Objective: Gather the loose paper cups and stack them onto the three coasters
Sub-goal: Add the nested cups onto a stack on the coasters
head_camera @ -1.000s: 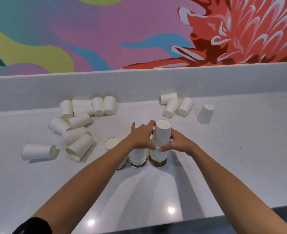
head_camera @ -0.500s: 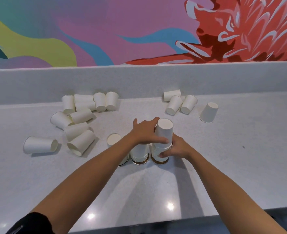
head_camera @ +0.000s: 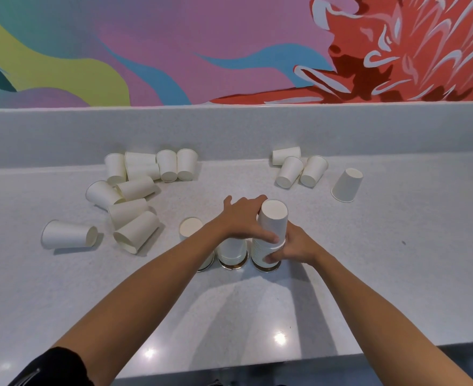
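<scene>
Far left: lone cup (head_camera: 68, 235) on its side on the worktop (head_camera: 396, 260), well apart from the rest.

Next right: loose pile (head_camera: 135, 190) of cups, all lying down, several touching. It runs from the back wall toward the front.

Centre: three stacks in a row, cups mouth-down, one coaster each.
- left stack (head_camera: 190, 227): mostly hidden by the left forearm. Only its top and a sliver of the left coaster (head_camera: 205, 270) show.
- middle stack (head_camera: 232, 250): short, sits on the middle coaster (head_camera: 233, 266) (shiny rim visible).
- right stack (head_camera: 271, 227): tallest of the three, on the right coaster (head_camera: 267, 269).

left grip (head_camera: 240, 218): reaches across above the middle stack. Fingers and thumb are wrapped round the top cup of the right stack.

right grip (head_camera: 293, 247): clenched round the lower part of the same stack, just above its coaster.

Back right: trio of cups (head_camera: 299, 168) on their sides near the wall, touching one another.

Furthest right: single cup (head_camera: 346, 185) standing mouth-down, near the trio but not touching it.
</scene>
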